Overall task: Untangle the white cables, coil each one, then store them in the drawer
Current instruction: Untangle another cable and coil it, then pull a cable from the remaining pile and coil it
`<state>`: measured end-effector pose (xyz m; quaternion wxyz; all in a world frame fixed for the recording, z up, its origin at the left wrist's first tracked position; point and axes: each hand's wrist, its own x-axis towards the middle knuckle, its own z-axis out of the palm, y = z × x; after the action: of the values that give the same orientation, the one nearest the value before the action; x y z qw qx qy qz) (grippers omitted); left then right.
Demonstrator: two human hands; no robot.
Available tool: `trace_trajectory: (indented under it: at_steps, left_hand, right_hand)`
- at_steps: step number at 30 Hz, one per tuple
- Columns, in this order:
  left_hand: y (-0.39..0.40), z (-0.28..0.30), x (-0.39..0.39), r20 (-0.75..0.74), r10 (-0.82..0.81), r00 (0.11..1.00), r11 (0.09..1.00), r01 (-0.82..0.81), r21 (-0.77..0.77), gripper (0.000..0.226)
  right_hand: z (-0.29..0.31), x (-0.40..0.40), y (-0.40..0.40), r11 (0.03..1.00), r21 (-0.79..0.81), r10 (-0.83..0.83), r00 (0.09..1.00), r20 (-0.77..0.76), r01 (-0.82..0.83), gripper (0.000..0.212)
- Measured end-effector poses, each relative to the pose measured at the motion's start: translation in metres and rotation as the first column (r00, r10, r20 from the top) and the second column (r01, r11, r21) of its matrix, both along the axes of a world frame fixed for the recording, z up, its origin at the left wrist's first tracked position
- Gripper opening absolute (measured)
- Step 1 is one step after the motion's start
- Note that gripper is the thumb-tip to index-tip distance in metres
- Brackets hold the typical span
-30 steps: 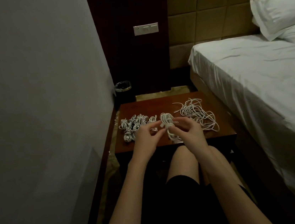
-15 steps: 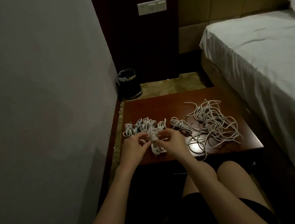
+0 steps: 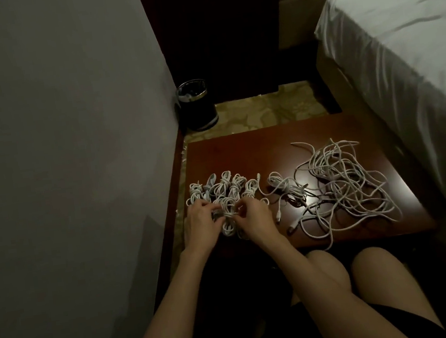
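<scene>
Here a coiled cable [image 3: 228,218] sits between both hands, left hand [image 3: 201,222] and right hand [image 3: 254,219] fingers pinching it. Behind lie roughly five coiled bundles [image 3: 220,188]; one loose tangle [image 3: 350,184] sprawls right on the table [image 3: 242,155].

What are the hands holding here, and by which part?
Both the left hand and right hand pinch one coiled white cable, around its wrapped middle, from either side.
</scene>
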<state>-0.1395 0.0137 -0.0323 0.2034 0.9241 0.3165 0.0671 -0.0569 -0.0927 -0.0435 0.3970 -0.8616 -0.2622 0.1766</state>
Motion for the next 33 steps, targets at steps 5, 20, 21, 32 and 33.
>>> trace_trajectory:
  at_steps: [5, 20, 21, 32, 33]
  left_hand:
    - [-0.002, 0.009, 0.004, 0.041, 0.015, 0.999, 0.999, -0.013, -0.032, 0.046]
    - [-0.091, 0.034, 0.065, 0.221, -0.160, 0.962, 0.956, 0.207, -0.208, 0.025]
    - [-0.096, 0.033, 0.068, 0.229, -0.174, 0.958, 0.949, 0.225, -0.219, 0.025]
    - [-0.125, 0.056, 0.114, 0.291, -0.292, 0.911, 0.898, 0.366, -0.246, 0.061]
    - [-0.127, 0.065, 0.122, 0.323, -0.266, 0.908, 0.890, 0.360, -0.278, 0.060]
  right_hand:
    - [0.014, 0.019, -0.024, 0.998, 0.055, -0.020, 1.000, 0.016, 0.019, 0.021]
    - [0.022, 0.116, -0.142, 0.884, -0.466, 0.071, 0.981, 0.180, 0.021, 0.049]
    - [0.017, 0.116, -0.143, 0.863, -0.505, 0.106, 0.979, 0.172, -0.005, 0.046]
    - [0.111, 0.121, -0.139, 0.996, -0.031, 0.085, 0.933, 0.351, -0.079, 0.013]
    - [0.131, 0.121, -0.140, 0.992, -0.011, 0.125, 0.927, 0.354, -0.129, 0.012]
